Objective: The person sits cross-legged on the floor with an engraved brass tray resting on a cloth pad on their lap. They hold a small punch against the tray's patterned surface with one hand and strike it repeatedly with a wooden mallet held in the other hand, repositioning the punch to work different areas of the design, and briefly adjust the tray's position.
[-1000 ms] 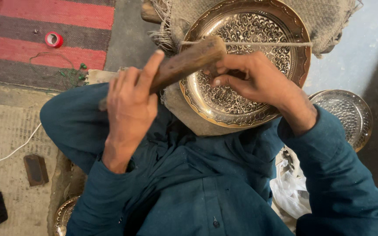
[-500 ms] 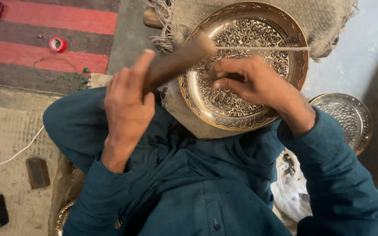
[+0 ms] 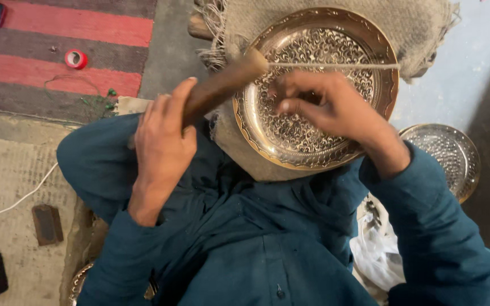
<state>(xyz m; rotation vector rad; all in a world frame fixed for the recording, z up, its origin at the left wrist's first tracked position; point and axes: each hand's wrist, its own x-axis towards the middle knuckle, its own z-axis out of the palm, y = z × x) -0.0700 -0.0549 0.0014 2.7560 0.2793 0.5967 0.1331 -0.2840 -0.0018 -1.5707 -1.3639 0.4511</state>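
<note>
A coarse beige burlap cloth (image 3: 426, 28) is carrying a round engraved brass plate (image 3: 313, 136) above the person's lap. The left hand (image 3: 163, 141) is closing around a brown wooden mallet handle (image 3: 222, 85) just beside the plate's left rim. The right hand (image 3: 327, 107), fingers curled narrow, is touching the plate's middle; what it is pinching, I cannot tell.

garment: dark teal buttoned shirt | sleeves: long, to wrists | hands: bare
</note>
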